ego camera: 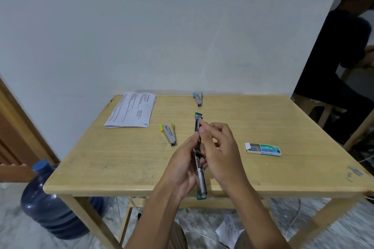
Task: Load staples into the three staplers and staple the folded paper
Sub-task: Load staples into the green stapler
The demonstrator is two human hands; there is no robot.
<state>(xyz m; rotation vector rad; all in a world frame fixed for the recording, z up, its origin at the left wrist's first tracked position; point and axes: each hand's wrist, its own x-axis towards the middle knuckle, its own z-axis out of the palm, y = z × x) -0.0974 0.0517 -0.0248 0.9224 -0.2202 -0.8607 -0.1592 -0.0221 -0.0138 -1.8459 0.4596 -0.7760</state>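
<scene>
A green stapler [198, 121], swung fully open into a long line, is held above the middle of the wooden table [263, 125]. My left hand [182, 166] grips its middle from the left. My right hand [217, 147] pinches at its upper arm with thumb and forefinger; whether staples are between those fingers is hidden. A yellow stapler [169, 133] lies open to the left. At the table's far edge sits a blue stapler [198, 98]. The folded printed paper [131, 112] lies at the far left. A green staple box [264, 149] lies to the right, its tray slid partly out.
A few loose staple strips [355, 173] lie near the table's right front corner. A blue water jug [46, 198] stands on the floor at the left. Another person [340, 62] sits at the far right. Crumpled paper [228, 230] lies under the table.
</scene>
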